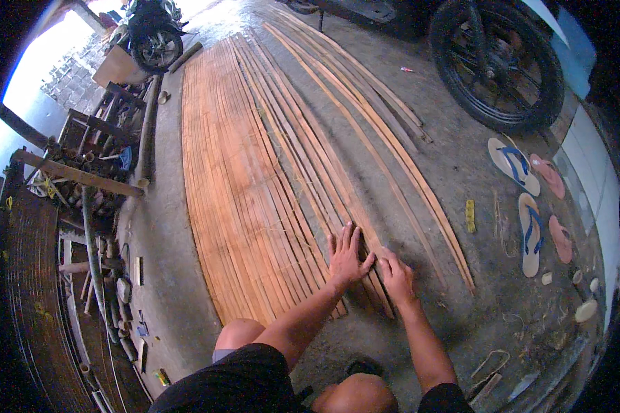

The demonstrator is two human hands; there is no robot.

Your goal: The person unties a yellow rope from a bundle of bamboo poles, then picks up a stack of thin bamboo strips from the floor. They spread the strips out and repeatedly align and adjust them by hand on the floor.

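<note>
Left grip lies spread over wooden strips; right grip curls at one, closure unclear.

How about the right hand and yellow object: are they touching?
Apart. The head view shows floor and wooden strips between the right hand and yellow object.

Right hand, 4 o'clock: palm hidden.
Motorcycle, 1 o'clock: upper part cut off.
Red scrap: too small to identify.

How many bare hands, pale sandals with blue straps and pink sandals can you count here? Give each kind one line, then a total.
Bare hands: 2
Pale sandals with blue straps: 2
Pink sandals: 2
Total: 6
</note>
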